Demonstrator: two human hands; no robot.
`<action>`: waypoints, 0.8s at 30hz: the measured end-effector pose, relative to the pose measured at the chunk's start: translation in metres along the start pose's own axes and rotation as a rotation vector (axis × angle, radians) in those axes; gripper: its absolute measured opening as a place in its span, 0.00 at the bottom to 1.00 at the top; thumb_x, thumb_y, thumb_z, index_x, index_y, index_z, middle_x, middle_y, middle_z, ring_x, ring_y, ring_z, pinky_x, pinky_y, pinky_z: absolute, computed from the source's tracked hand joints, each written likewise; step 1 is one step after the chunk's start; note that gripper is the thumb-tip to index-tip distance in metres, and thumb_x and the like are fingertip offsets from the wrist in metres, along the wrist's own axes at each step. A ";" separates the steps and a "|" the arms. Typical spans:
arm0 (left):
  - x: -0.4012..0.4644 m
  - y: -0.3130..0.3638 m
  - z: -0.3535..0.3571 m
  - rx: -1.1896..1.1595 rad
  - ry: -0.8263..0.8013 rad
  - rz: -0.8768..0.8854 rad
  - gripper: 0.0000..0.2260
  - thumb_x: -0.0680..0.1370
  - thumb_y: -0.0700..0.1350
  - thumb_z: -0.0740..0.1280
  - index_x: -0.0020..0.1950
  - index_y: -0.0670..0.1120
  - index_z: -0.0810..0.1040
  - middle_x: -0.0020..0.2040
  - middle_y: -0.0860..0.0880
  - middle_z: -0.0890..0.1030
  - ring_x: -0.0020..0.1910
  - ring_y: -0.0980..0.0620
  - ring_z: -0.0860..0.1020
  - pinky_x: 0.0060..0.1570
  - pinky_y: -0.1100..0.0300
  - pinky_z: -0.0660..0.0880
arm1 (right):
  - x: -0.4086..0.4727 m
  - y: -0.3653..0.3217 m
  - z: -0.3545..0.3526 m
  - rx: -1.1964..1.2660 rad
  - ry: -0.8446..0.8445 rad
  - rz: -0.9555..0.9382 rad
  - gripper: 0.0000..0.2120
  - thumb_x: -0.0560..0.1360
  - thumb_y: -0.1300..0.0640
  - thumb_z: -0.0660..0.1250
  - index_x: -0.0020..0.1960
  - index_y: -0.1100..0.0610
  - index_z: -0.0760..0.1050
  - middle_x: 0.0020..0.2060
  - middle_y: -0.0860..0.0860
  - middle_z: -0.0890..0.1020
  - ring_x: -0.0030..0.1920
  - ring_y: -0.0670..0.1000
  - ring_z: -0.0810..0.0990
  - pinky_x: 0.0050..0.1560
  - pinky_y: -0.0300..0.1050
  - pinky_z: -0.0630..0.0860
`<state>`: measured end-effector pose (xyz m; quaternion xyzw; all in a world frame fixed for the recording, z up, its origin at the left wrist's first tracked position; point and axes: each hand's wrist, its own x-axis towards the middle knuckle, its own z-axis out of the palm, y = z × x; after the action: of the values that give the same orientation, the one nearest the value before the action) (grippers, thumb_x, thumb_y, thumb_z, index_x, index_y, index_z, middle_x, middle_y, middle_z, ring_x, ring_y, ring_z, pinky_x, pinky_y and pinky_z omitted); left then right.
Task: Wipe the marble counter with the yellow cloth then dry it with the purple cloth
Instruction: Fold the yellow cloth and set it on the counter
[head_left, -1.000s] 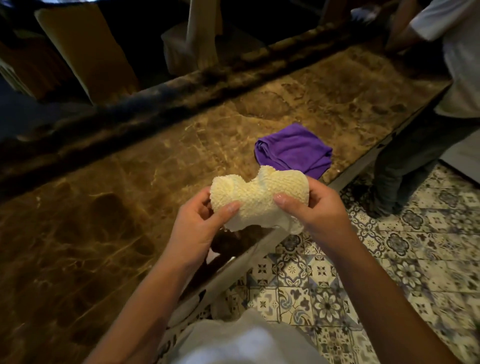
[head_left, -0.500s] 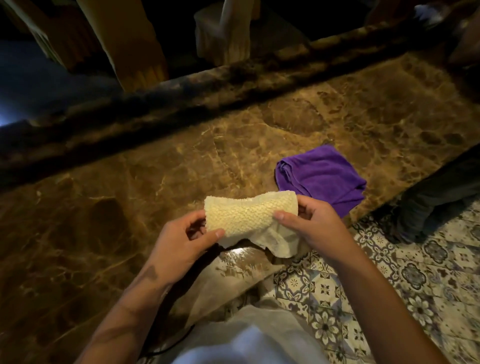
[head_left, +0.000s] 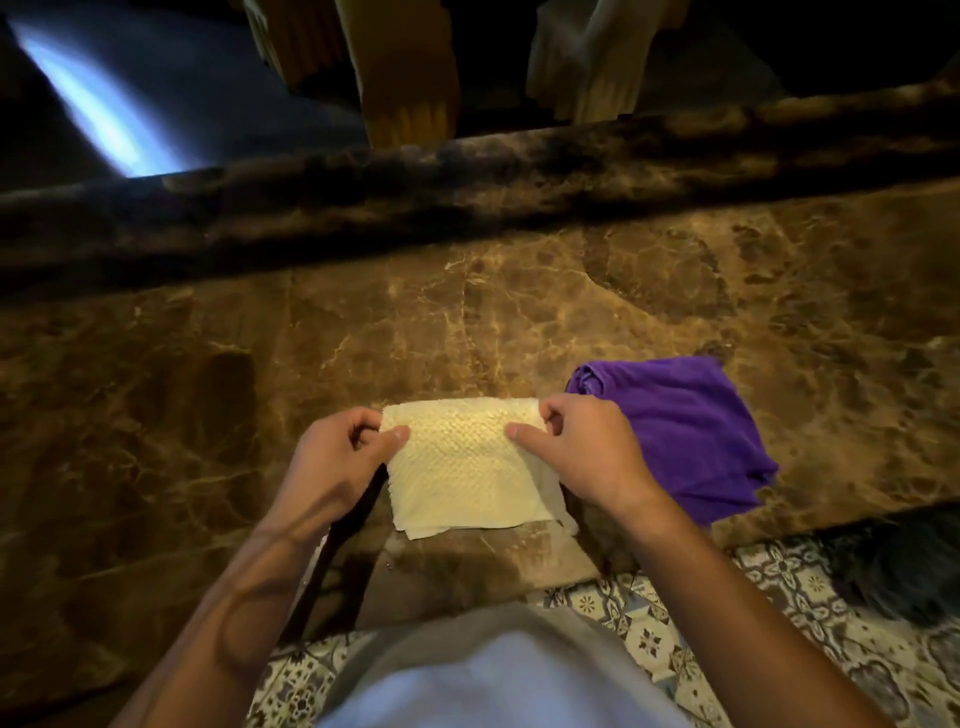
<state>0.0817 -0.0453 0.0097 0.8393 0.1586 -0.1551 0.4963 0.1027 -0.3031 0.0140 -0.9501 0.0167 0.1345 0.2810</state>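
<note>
Head view: left hand and right hand pinch the yellow cloth's top corners, likely flattening it for wiping the marble counter; purple cloth waits beside.

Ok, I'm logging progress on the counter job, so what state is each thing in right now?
Yellow cloth: folded flat, held by its far corners.
Purple cloth: bunched on the counter, untouched.
Left hand: pinching the yellow cloth's left corner.
Right hand: pinching its right corner.
Counter: wetness cannot be told.
</note>
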 end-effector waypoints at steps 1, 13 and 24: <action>0.004 0.001 0.003 0.034 0.034 -0.005 0.05 0.78 0.50 0.72 0.49 0.49 0.82 0.39 0.51 0.81 0.37 0.52 0.77 0.38 0.61 0.74 | 0.004 -0.002 0.003 -0.043 0.016 0.000 0.21 0.75 0.37 0.70 0.36 0.51 0.69 0.32 0.48 0.77 0.38 0.55 0.78 0.38 0.52 0.71; 0.007 -0.031 0.024 0.833 0.178 0.516 0.28 0.80 0.64 0.58 0.73 0.49 0.77 0.79 0.42 0.68 0.80 0.37 0.61 0.73 0.39 0.63 | -0.004 0.008 0.032 -0.355 0.096 -0.358 0.26 0.81 0.44 0.63 0.74 0.56 0.71 0.79 0.56 0.66 0.79 0.61 0.62 0.75 0.60 0.65; 0.000 -0.017 0.031 0.762 0.211 0.564 0.28 0.81 0.62 0.57 0.74 0.46 0.74 0.81 0.41 0.64 0.83 0.41 0.54 0.78 0.38 0.55 | -0.014 0.019 0.001 -0.206 0.150 -0.363 0.29 0.81 0.45 0.61 0.78 0.57 0.65 0.82 0.56 0.58 0.83 0.56 0.50 0.81 0.56 0.53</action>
<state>0.0712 -0.0649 -0.0180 0.9828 -0.0936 0.0245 0.1574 0.0872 -0.3196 0.0067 -0.9686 -0.1473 0.0115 0.2001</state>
